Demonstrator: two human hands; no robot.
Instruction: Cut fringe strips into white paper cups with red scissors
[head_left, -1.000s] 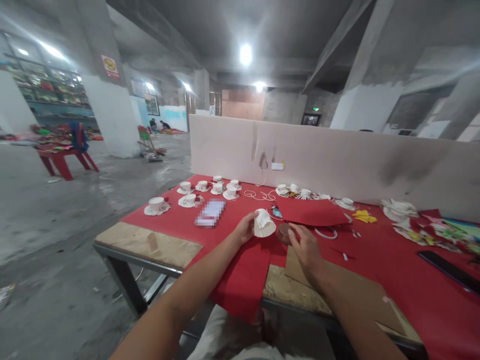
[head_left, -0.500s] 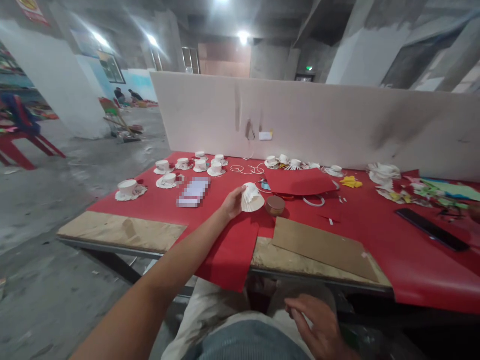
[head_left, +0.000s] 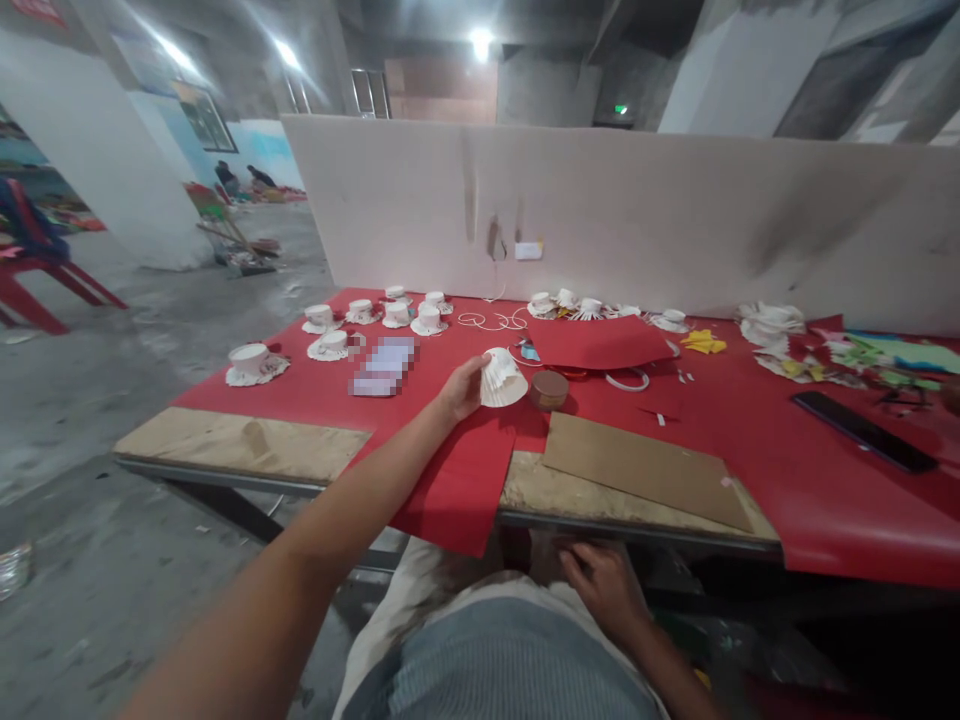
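My left hand [head_left: 469, 388] is closed on the edge of a pleated white paper cup [head_left: 504, 380], lifted above the red sheet and tilted with its fan-like folds showing. Just right of the cup stands a round brown tub [head_left: 549, 389] on the table. Low at my lap, my right hand [head_left: 600, 580] lies over my thigh below the table edge, fingers loosely apart and holding nothing visible. Several small white hat-shaped paper pieces [head_left: 255, 362] with frilled brims stand at the table's left and back.
Red sheeting covers most of the table, with bare board [head_left: 232, 445] at the front left. Brown cardboard [head_left: 645, 470] lies at the front edge, a black phone [head_left: 862, 430] at right. A loose red sheet [head_left: 600, 343] covers rings. A pale upright panel [head_left: 637, 220] closes off the back.
My right hand has moved forward and left onto my thigh, its fingers less curled. The left hand still holds the pleated paper cup, now turned slightly. The view has tipped a little downward.
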